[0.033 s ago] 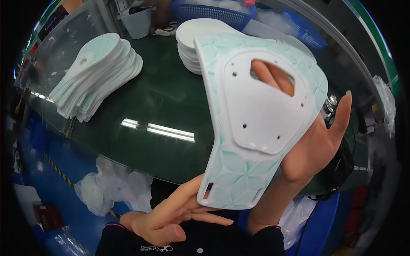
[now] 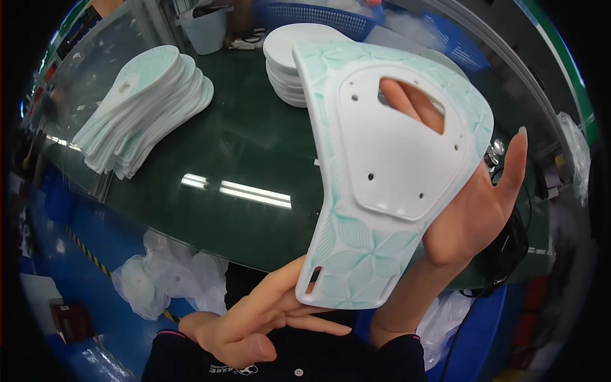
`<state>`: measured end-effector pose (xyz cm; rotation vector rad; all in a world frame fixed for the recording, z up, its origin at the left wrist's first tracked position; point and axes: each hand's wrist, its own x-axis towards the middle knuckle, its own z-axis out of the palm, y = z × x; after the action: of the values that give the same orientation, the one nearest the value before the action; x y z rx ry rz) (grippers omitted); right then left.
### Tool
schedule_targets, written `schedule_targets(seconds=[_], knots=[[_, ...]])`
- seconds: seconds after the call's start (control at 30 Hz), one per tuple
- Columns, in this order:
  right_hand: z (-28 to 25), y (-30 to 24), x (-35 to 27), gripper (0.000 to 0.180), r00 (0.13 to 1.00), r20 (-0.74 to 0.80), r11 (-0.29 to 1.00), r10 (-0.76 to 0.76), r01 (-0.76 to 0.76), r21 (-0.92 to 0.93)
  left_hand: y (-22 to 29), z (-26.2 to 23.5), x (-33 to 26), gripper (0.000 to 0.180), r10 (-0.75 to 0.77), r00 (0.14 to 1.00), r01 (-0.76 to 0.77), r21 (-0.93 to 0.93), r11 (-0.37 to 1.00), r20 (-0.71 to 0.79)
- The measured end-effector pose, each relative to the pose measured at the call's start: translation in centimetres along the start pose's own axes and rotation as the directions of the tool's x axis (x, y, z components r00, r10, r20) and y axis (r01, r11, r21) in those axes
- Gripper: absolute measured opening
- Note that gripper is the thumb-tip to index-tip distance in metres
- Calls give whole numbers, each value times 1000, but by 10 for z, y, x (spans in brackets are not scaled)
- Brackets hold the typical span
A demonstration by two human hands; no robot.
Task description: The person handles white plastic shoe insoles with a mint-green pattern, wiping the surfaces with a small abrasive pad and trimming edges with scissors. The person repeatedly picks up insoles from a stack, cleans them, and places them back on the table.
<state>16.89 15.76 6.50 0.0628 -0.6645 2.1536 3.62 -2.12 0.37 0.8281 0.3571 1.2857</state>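
1. The right hand (image 2: 471, 223) holds a white plastic panel (image 2: 388, 172) up in front of the camera, above the near edge of the dark green surface (image 2: 254, 146). The palm sits behind the panel's right edge with the thumb raised beside it, and fingers (image 2: 407, 102) show through the cut-out window near the panel's top.
2. The panel is broad at the top and narrows toward the bottom. A pale teal leaf pattern covers its outer band, while a smooth white raised field with a few small holes fills the middle; a narrow slot sits near the lower left corner.
3. The left hand (image 2: 267, 318) is below, palm up and open, its fingers spread and touching the panel's bottom end — supporting it rather than closed round it.
4. The two hands are close together, one at each end of the panel's lower half.
5. On the surface, to the left, lies a fanned stack of flat white-and-teal pieces (image 2: 146, 108). Farther back, behind the panel's top edge, stands a neater pile of white pieces (image 2: 286, 63).
6. At the far edge are a blue basket (image 2: 318, 13) and a pale bucket (image 2: 203, 28).
7. Below the surface's near edge, on the left, lie crumpled clear plastic bags (image 2: 165, 274) against a blue floor.
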Motion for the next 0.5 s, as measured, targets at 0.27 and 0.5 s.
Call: schedule_targets(seconds=[0.27, 0.5], knots=[[-3, -1, 5, 83, 975, 202, 987, 93, -63, -151, 3, 10, -10, 106, -61, 962, 17, -161, 987, -268], [2, 26, -8, 66, 995, 7, 826, -98, 85, -558, 10, -11, 22, 94, 426, 879, -251, 550, 797, -216]])
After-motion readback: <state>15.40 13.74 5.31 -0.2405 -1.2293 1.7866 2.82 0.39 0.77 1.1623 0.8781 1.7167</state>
